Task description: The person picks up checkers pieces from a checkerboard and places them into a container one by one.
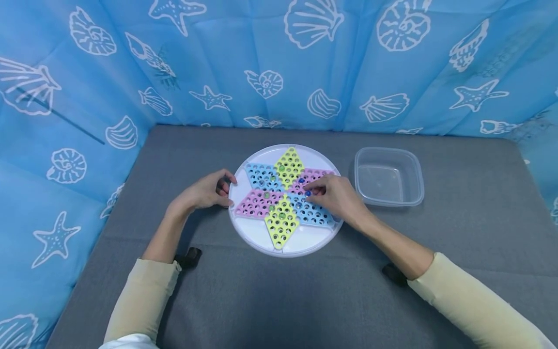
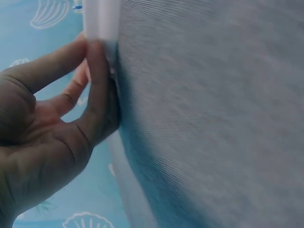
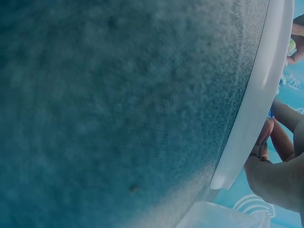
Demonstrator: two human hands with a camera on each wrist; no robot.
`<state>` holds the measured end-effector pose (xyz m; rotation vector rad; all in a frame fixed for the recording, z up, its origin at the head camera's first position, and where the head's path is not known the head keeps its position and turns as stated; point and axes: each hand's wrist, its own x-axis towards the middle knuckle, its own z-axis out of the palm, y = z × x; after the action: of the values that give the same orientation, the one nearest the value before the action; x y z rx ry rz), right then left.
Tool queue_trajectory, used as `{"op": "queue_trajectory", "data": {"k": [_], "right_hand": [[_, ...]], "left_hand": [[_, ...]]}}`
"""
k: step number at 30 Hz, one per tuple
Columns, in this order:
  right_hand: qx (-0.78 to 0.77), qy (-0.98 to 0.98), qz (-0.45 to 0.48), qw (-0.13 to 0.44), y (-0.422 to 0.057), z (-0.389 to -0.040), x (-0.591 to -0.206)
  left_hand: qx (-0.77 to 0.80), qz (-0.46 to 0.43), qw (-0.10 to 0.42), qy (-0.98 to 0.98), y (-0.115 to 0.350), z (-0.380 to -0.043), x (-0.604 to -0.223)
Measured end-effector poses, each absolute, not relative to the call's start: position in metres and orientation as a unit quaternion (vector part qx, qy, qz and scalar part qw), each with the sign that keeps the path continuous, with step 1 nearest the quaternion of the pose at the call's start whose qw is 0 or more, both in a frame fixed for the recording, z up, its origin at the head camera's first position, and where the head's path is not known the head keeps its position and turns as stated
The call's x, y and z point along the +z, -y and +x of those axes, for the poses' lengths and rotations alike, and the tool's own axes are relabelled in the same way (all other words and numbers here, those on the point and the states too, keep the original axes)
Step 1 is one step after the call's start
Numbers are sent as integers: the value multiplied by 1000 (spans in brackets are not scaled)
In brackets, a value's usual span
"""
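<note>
A round white Chinese checkers board [image 1: 237,228] lies on the grey table, its star made of yellow, pink and blue sections full of holes. Several green, clear and blue marbles sit in the holes, among them a green marble [image 1: 282,216] and a dark blue marble [image 1: 302,181]. My left hand [image 1: 209,189] holds the board's left rim between thumb and fingers; in the left wrist view its fingertips meet the white rim [image 2: 102,21]. Over the right side of the star, my right hand [image 1: 337,196] pinches a blue marble [image 1: 308,193] between thumb and forefinger.
A clear plastic container [image 1: 389,201] stands on the table to the right of the board. Blue curtains [image 1: 244,53] with white shell prints hang behind the table [image 1: 270,300] and along its left side.
</note>
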<state>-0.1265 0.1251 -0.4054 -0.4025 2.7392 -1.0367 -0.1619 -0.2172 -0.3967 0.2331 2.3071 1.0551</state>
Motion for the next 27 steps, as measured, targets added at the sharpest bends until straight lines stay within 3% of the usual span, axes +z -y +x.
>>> {"op": "queue_trajectory", "data": {"k": [27], "right_hand": [[-379,-909,-135,106,-133,-124,-391]], "left_hand": [[441,103,289,-843,225,-157,-402]]}}
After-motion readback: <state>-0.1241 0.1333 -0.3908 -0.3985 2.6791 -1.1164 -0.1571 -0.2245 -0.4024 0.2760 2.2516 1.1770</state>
